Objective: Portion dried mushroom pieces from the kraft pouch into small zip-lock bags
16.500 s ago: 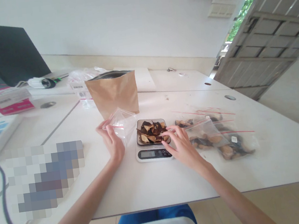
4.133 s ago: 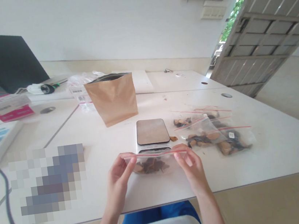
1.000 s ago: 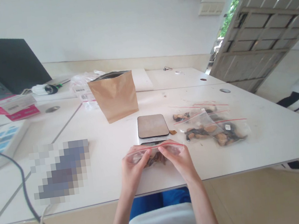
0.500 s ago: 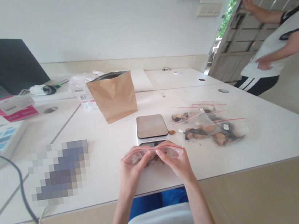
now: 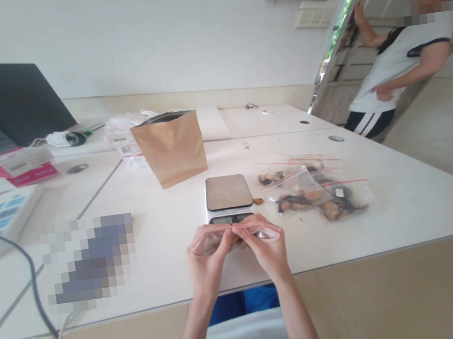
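Note:
A clear zip bag (image 5: 209, 243) with a red seal strip is pinched between my left hand (image 5: 209, 263) and my right hand (image 5: 268, 250). Both thumbs press together at the middle of the strip. Brownish dried pieces show in the bag, mostly hidden by my fingers. Just beyond my hands lies a kitchen scale (image 5: 228, 192) with a bare metal plate; its display (image 5: 223, 221) is partly covered by my fingers. To the right lie several zip bags (image 5: 342, 204) of dark and tan dried slices. One loose brown piece (image 5: 258, 201) rests beside the scale.
An open brown paper pouch (image 5: 172, 151) stands behind the scale. Left are a blurred-out flat object (image 5: 96, 256), a blue-and-white device (image 5: 3, 215), cables (image 5: 31, 273), pink boxes (image 5: 30, 170) and a monitor (image 5: 12, 100). Another person (image 5: 401, 68) stands at the door on the right.
My thumbs have come together at the middle of the seal strip. The other person has moved left with the door, and the gap beside it is narrower.

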`<state>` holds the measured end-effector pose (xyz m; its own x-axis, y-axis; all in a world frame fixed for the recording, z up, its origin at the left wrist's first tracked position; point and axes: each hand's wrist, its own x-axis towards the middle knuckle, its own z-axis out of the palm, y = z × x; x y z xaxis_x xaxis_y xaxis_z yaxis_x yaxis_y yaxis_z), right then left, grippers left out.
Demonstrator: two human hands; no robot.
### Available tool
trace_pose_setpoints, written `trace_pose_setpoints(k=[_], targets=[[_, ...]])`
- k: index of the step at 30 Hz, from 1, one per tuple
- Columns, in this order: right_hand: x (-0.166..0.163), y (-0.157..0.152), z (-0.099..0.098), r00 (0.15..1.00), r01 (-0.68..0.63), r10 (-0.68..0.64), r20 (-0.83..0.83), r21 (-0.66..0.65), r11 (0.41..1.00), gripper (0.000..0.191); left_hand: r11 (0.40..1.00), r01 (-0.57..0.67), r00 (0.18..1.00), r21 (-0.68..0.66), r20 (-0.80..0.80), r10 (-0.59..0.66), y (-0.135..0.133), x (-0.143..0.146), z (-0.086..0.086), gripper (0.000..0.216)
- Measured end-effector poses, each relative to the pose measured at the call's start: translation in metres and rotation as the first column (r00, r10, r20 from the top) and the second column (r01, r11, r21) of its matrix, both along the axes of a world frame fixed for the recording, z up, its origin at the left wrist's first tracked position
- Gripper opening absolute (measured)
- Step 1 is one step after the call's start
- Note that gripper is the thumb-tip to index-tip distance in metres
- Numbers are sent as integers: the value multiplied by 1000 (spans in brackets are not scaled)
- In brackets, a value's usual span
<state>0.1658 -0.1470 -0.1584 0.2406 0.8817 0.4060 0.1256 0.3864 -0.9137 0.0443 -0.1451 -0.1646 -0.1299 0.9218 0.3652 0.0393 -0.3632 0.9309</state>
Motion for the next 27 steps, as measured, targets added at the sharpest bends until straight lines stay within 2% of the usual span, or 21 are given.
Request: trace_pose_setpoints(k=[3,5,12,19,23,27], targets=[[-2,1,-6,995,95,-95,0,12,995,12,999,-47,998,17,-34,48,-2,3,2,14],[-1,2,-8,995,102,-102,9,12,995,12,998,-60,997,29,-52,61,-1,2,3,13],[6,1,-2,998,-63,64,17,-63,996,11,999,-39,995,-35,-96,36,8,-17,10,17],[3,0,2,987,-156,156,34,-2,988,11,995,69,994,-71,-78,-75,9,-27,12,18],[2,0,-1,995,-94,90,49,91,991,14,995,77,996,-68,-36,-80,5,-21,8,17],[-3,1,-8,996,34,-47,77,158,987,21,998,2,1000,-70,-22,-3,2,-8,2,17]])
